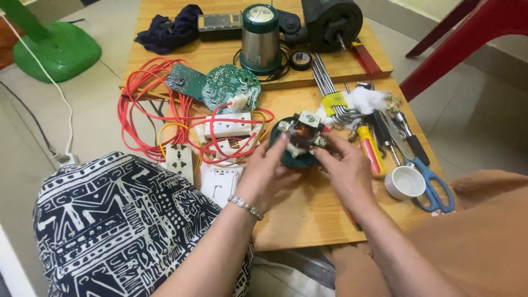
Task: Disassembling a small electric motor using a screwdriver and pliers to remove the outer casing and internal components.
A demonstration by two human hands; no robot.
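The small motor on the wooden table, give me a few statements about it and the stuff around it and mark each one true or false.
1. Both hands, left hand and right hand, touch the small motor. True.
2. The motor sits on a dark green round base. True.
3. The blue-handled scissors lie left of the motor. False: they lie to its right, beside the white cup.
4. The red wires lie left of the motor. True.
5. The green round circuit board is held in the left hand. False: it lies on the table, beyond the white sockets.
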